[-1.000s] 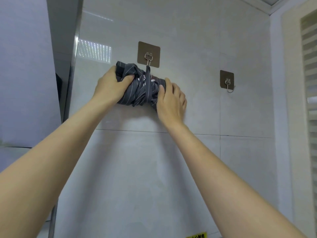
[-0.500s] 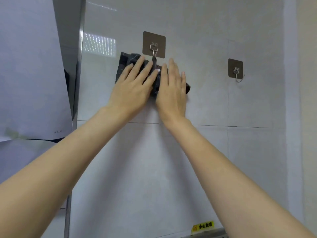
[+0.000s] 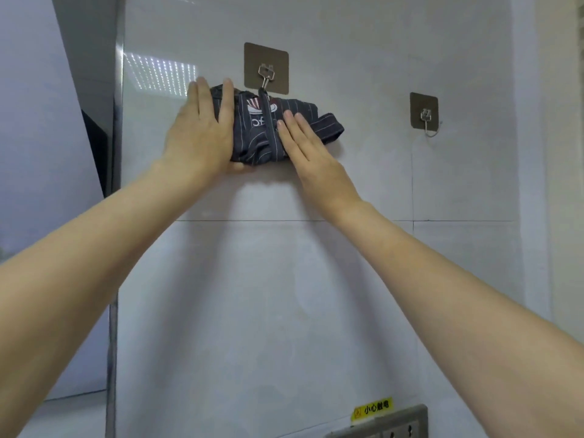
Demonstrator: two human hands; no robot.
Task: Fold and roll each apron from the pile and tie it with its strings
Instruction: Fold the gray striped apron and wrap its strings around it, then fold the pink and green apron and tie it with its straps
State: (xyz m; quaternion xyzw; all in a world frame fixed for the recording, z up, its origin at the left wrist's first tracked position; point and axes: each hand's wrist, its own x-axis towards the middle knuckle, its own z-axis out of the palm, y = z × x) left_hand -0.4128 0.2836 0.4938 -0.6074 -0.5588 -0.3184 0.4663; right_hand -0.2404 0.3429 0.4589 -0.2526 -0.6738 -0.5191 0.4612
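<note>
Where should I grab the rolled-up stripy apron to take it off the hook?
Probably by its thick middle, coming from below. The rolled apron hangs sideways from the left wall hook by a string tied round its centre, so its ends stick out loose. Cupping underneath, between the left hand and right hand, lets you lift the string up off the hook.

I count one rolled striped apron (image 3: 278, 131), two adhesive wall hooks, one above the apron (image 3: 266, 68) and one to its right (image 3: 424, 113), one yellow warning sticker (image 3: 373, 409), one wall socket panel (image 3: 388, 426), and two hands, left hand (image 3: 199, 134) and right hand (image 3: 308, 145).
</note>
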